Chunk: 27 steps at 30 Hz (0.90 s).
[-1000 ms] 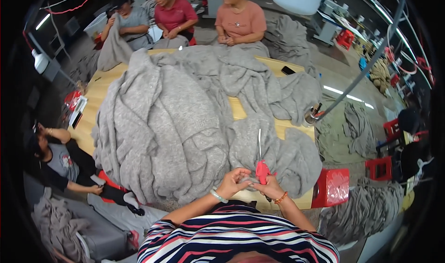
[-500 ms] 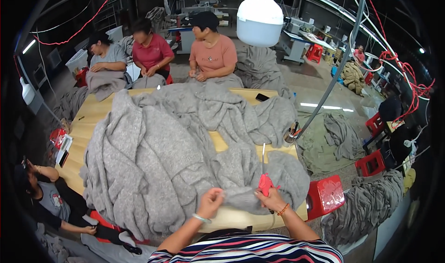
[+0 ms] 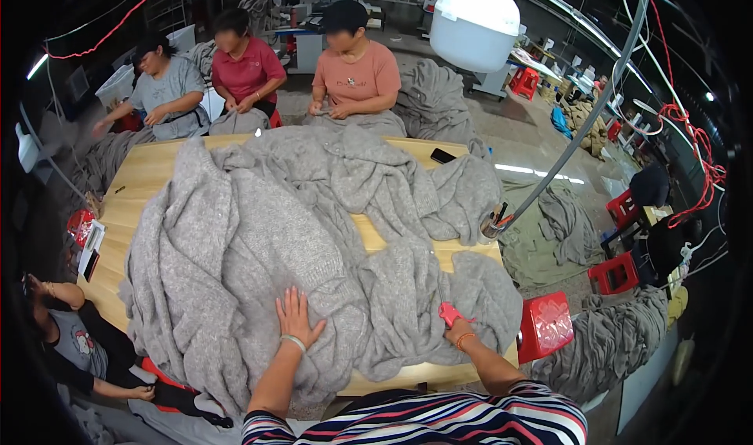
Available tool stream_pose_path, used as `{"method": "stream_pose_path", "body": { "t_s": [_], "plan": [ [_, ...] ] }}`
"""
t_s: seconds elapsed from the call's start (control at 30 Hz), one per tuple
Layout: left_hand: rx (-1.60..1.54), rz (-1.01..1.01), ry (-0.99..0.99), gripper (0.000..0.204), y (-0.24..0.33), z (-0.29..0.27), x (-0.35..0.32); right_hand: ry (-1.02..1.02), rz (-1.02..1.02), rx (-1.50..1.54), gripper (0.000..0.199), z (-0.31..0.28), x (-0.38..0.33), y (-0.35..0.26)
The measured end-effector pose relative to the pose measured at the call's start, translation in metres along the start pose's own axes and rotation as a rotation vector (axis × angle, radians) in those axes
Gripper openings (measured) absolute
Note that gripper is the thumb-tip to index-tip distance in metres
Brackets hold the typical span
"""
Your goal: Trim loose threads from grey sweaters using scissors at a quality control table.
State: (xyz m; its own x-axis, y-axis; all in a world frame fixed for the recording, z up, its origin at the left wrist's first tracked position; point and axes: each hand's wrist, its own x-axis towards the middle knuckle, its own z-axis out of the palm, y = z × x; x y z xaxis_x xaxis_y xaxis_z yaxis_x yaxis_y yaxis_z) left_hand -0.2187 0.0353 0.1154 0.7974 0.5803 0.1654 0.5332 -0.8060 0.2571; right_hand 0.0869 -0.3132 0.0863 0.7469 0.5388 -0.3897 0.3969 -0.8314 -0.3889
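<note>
tabletop (image 3: 137, 190): pale wood under heaped grey knits (image 3: 286, 229)
left hand (image 3: 296, 319): fingers released, spread flat against the knits
right hand (image 3: 460, 333): fingers wrapped around a red tool (image 3: 449, 313)

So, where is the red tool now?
In the head view, the red tool is right of centre, in the right hand, over grey knitwear, left of a red stool.

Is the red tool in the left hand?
No, the right hand grips the red tool while the left hand lies spread on grey knitwear.
</note>
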Motion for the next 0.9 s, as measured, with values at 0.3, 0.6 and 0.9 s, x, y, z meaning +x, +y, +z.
{"method": "stream_pose_path", "body": {
  "t_s": [0.3, 0.6, 0.9],
  "plan": [
    [-0.063, 0.027, 0.099, 0.098, -0.005, 0.043, 0.003, -0.019, 0.011, 0.028, 0.053, 0.009, 0.008, 0.010],
    [0.013, 0.027, 0.069, 0.093, -0.014, 0.068, 0.010, -0.093, 0.013, -0.031, 0.045, 0.023, 0.025, 0.030],
    [-0.014, 0.043, 0.078, 0.096, -0.019, 0.074, 0.009, -0.065, 0.004, -0.037, 0.034, 0.004, 0.017, 0.006]
  ]
}}
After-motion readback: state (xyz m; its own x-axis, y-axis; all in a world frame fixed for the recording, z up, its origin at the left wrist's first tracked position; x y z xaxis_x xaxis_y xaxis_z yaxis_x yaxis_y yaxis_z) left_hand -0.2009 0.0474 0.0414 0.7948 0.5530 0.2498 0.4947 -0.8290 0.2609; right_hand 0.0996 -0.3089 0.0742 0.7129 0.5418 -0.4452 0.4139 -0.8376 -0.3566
